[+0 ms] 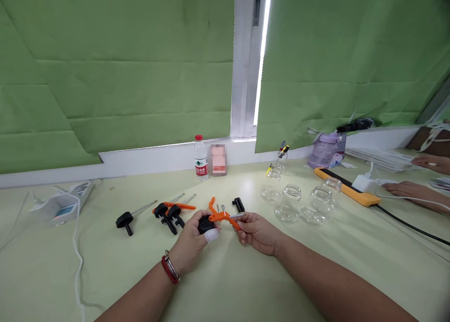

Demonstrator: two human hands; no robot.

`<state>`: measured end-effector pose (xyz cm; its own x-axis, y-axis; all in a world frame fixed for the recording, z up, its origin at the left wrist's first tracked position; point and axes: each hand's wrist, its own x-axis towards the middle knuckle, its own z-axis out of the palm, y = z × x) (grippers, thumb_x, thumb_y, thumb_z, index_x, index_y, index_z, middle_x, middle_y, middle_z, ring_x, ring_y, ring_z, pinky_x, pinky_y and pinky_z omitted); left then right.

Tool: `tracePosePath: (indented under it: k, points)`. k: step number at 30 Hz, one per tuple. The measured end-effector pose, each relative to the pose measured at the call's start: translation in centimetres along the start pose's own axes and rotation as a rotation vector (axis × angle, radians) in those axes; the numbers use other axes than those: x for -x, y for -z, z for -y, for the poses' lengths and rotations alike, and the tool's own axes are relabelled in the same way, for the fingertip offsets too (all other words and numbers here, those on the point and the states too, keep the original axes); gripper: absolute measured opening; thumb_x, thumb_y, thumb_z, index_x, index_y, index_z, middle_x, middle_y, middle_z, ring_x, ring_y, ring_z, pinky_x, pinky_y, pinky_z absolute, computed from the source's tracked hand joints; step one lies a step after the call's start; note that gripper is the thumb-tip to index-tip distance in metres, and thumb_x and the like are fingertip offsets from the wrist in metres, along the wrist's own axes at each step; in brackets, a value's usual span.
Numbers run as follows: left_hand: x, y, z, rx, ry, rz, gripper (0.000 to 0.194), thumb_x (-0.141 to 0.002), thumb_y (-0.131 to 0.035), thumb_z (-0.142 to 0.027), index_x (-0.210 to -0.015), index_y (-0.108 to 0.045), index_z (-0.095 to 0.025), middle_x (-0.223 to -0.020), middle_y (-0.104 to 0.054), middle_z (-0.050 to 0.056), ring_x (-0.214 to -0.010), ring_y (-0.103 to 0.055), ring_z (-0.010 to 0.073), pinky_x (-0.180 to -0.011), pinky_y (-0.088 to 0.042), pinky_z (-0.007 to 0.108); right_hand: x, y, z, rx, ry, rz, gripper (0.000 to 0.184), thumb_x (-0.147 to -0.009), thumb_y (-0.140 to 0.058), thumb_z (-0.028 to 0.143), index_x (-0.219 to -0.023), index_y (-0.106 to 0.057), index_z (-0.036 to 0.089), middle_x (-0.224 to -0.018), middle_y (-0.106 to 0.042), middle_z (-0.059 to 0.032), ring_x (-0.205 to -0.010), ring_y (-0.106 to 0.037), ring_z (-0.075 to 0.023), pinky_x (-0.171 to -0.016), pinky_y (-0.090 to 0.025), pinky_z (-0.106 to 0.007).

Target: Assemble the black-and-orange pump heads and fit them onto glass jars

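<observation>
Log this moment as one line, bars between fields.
left hand: gripping black knob | right hand: gripping orange piece | water bottle: upright beside pink box | glass jars: off to the right

Left hand [192,241]: white wrap [211,235] around the thumb, rounded and smooth-looking | left wrist: thick red band [168,271] beside a slim, shiny silver-coloured bracelet [172,267] with a small loop-like end | right hand [259,233]: bare, wrist too | both forearms: bare

Black knob [206,225] partly hidden, pink box [218,160] blurred, forearms [318,269] cut off below
</observation>
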<state>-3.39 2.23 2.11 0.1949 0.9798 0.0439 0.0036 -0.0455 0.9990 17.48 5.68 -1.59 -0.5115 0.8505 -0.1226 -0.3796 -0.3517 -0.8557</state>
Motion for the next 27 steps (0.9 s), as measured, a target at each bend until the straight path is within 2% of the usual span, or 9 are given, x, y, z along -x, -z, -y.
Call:
tracePosePath:
  k: [9,14,20,24,27]
  points:
    - [0.4,-0.4,-0.1,0.026,-0.008,0.072,0.033,-0.069,-0.070,-0.026,-0.097,-0.054,-0.023,-0.091,-0.063,0.005,-0.093,-0.060,0.0205,-0.081,-0.043,0.030,0.3,0.0,-0.2,0.035,0.024,0.031,0.029,-0.066,-0.077,0.030,-0.088,-0.064,0.016,-0.058,-0.055,0.0028,-0.048,-0.047,-0.0074,-0.052,-0.039,-0.025]
    - [0.7,-0.6,-0.1,-0.047,-0.052,0.131,0.029,-0.070,-0.069,-0.026,-0.095,-0.055,-0.023,-0.083,-0.058,0.001,-0.076,-0.055,0.0163,-0.069,-0.042,0.026,0.5,-0.1,0.0,0.066,0.010,0.042,0.028,-0.066,-0.078,0.027,-0.086,-0.064,0.014,-0.055,-0.055,0.0030,-0.047,-0.046,-0.0076,-0.050,-0.040,-0.025]
    - [1.1,-0.5,-0.4,-0.064,-0.025,0.144,0.042,-0.068,-0.071,-0.026,-0.104,-0.050,-0.025,-0.090,-0.053,0.000,-0.073,-0.048,0.0142,-0.065,-0.039,0.024,0.7,-0.3,0.1,0.120,0.010,0.089,0.026,-0.067,-0.076,0.027,-0.086,-0.064,0.013,-0.056,-0.055,0.0027,-0.046,-0.044,-0.0066,-0.049,-0.040,-0.023]
    - [1.1,-0.4,-0.6,-0.023,-0.023,0.167,0.037,-0.077,-0.062,-0.035,-0.110,-0.048,-0.026,-0.090,-0.052,0.001,-0.073,-0.045,0.0147,-0.067,-0.037,0.026,0.6,-0.2,0.0,0.133,0.010,0.098,0.028,-0.066,-0.077,0.028,-0.086,-0.063,0.014,-0.057,-0.055,0.0032,-0.046,-0.045,-0.0065,-0.049,-0.041,-0.023]
    - [1.1,-0.6,-0.6,0.062,-0.020,0.136,0.035,-0.085,-0.049,-0.044,-0.113,-0.049,-0.024,-0.088,-0.051,0.003,-0.074,-0.043,0.0157,-0.069,-0.035,0.028,0.5,-0.3,0.1,0.144,0.005,0.093,0.028,-0.066,-0.077,0.029,-0.084,-0.062,0.014,-0.054,-0.054,0.0038,-0.045,-0.045,-0.0066,-0.048,-0.041,-0.023]
